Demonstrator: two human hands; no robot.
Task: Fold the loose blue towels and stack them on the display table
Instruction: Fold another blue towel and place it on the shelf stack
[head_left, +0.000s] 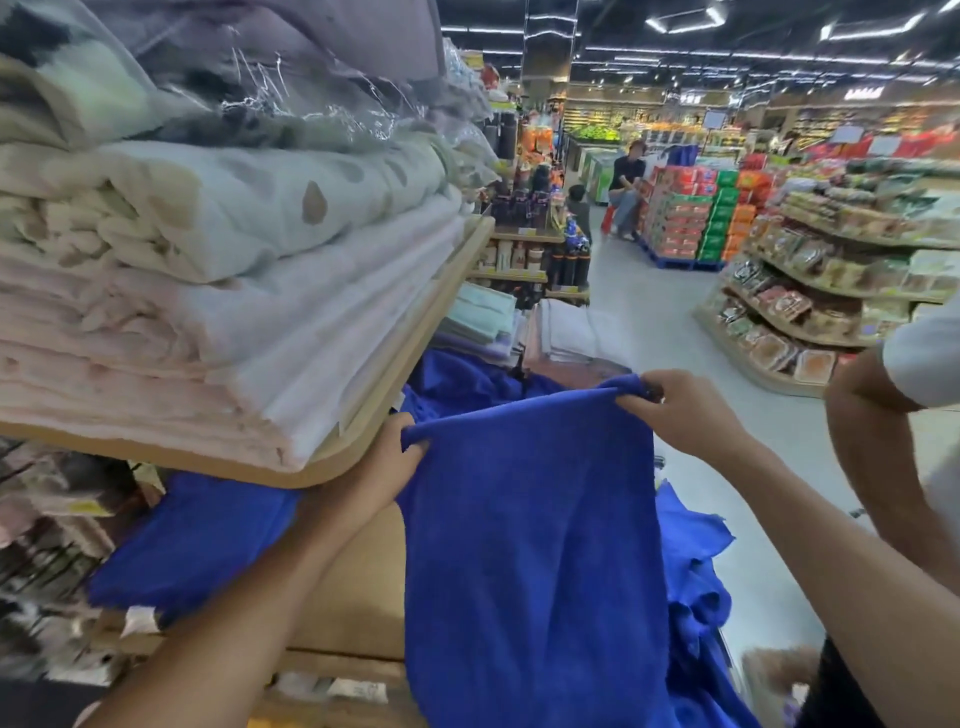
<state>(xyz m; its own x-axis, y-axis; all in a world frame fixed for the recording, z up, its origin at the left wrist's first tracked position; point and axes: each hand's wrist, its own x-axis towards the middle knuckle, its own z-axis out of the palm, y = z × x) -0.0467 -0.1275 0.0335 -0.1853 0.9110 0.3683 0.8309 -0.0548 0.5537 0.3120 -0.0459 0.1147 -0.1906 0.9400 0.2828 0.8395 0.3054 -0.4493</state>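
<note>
The left hand (387, 467) pinches one top corner of a blue towel (530, 545), and the right hand (675, 410) grips the other corner, fingers curled round the bunched cloth. The towel hangs stretched between them in the air, its lower part dropping out of sight.

No writing can be read. The white tags (140, 621) left of the held towel and a yellow price label (85, 506) further left are too blurred to make out.

Just left of the held towel lies a tan desk (358, 587), with another blue towel (192, 540) spread flat on it. Loose blue towels (696, 571) are heaped to the right of the held towel, and more lie behind it. Above and left of it a rounded wooden shelf (415, 332) carries folded pale bedding (208, 291), some in clear plastic. Behind it sit folded pale towels (571, 327).

To its right stands another person's bare arm (878, 452) in a white sleeve. Beyond, a grey shop floor (654, 322) runs past curved shelves of packaged food (810, 291) to a seated person (626, 187), under strip ceiling lights.
</note>
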